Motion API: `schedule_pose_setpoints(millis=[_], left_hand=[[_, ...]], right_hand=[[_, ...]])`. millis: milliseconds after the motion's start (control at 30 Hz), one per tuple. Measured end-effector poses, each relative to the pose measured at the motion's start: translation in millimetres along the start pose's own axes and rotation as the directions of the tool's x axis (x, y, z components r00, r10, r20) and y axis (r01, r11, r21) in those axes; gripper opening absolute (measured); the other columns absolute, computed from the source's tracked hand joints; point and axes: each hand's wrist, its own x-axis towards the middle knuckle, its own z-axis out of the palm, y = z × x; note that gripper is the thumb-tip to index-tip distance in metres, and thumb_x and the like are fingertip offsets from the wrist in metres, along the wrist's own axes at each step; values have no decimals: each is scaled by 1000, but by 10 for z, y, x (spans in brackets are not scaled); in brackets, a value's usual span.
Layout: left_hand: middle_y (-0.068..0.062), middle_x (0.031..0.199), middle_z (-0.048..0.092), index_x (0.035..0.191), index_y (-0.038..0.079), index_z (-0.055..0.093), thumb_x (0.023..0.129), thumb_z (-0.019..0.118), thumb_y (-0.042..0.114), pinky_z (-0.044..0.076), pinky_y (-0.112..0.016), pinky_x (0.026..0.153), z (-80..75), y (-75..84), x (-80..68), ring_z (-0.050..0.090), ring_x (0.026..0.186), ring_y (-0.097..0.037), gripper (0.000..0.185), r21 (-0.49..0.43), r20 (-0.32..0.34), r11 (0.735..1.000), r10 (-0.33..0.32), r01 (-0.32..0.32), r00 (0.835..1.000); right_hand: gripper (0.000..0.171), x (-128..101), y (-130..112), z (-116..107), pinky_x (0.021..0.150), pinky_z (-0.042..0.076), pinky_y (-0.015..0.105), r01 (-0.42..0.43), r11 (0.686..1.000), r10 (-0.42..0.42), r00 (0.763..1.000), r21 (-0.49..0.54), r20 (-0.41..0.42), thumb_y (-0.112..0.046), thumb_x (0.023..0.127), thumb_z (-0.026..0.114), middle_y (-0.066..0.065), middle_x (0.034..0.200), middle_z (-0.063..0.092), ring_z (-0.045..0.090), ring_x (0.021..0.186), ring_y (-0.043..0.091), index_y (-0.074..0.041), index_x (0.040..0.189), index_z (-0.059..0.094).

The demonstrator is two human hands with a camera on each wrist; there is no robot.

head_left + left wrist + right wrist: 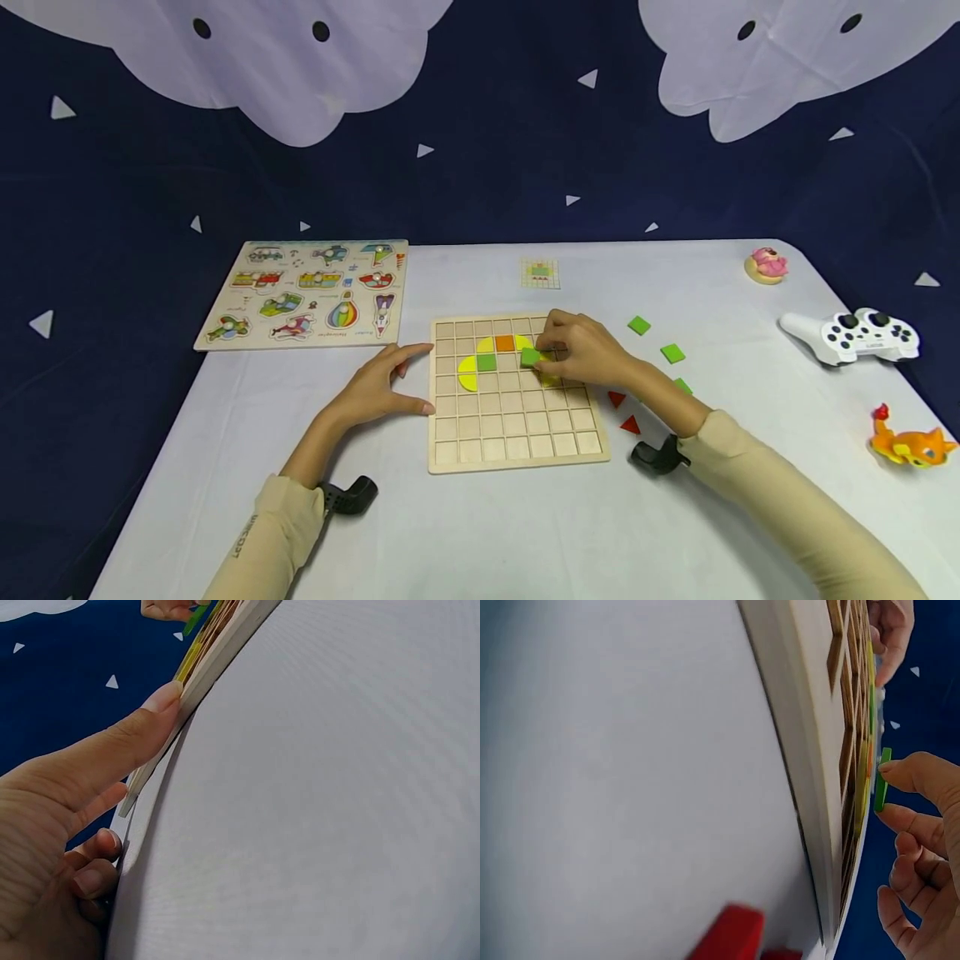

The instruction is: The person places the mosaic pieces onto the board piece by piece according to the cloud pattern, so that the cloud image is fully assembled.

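A wooden grid board (pixel 492 452) lies on the table, seen whole in the head view. Against its left edge rest the thumb and a forefinger of my left hand (pixel 378 387), spread apart; the left wrist view shows the straight thumb (pixel 124 742) on the frame. Between thumb and finger, my right hand (pixel 588 348) pinches a green square tile (pixel 530 357) over the board's upper right part. The right wrist view has this tile tilted on edge above the grid. Set in the grid are another green square (pixel 486 362), an orange square (pixel 505 343) and several yellow rounded pieces (pixel 468 382), some partly hidden by my right hand.
Right of the board lie several green squares (pixel 672 353) and red triangles (pixel 630 425). A small pattern card (pixel 540 273) lies behind it. A vehicle puzzle (pixel 318 304) sits back left. At right are a white game controller (pixel 862 337), an orange toy (pixel 911 447) and a pink figurine (pixel 768 263).
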Motion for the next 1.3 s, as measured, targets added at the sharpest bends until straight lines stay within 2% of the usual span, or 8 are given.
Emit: schedule_pose_setpoints(millis=[367, 567, 767, 1300], left_hand=[[-3, 91, 40, 144, 18, 52, 66, 92, 37, 30, -35, 71, 13, 4, -2, 37, 81, -18, 90, -10, -5, 1000, 11, -11, 1000], [-4, 91, 40, 145, 19, 51, 66, 92, 38, 29, -35, 71, 13, 9, -1, 37, 80, -18, 91, -8, -1, 1000, 6, -6, 1000], [-4, 91, 41, 145, 19, 52, 66, 92, 38, 29, -35, 71, 5, 3, -11, 37, 79, -18, 90, -10, -8, 1000, 11, -11, 1000], [-3, 91, 41, 145, 18, 52, 66, 92, 38, 30, -35, 71, 4, -6, -5, 38, 80, -18, 90, -8, -6, 1000, 17, -17, 1000]], right_hand=[[18, 90, -97, 100, 76, 44, 34, 55, 996, -54, 998, -70, 26, -24, 80, 81, -2, 88, 58, 47, 73, 11, -10, 90, 77], [17, 117, -125, 123, 78, 46, 37, 82, 993, -79, 996, -83, 38, -24, 84, 78, 0, 90, 60, 55, 77, 14, -9, 93, 77], [11, 154, -163, 123, 81, 47, 40, 95, 993, -91, 994, -74, 51, -22, 85, 77, 0, 89, 62, 57, 78, 14, -12, 89, 75], [17, 271, -245, 112, 61, 35, 27, 87, 995, -81, 991, -52, 109, -16, 82, 81, -1, 74, 53, 42, 65, 11, -14, 78, 64]])
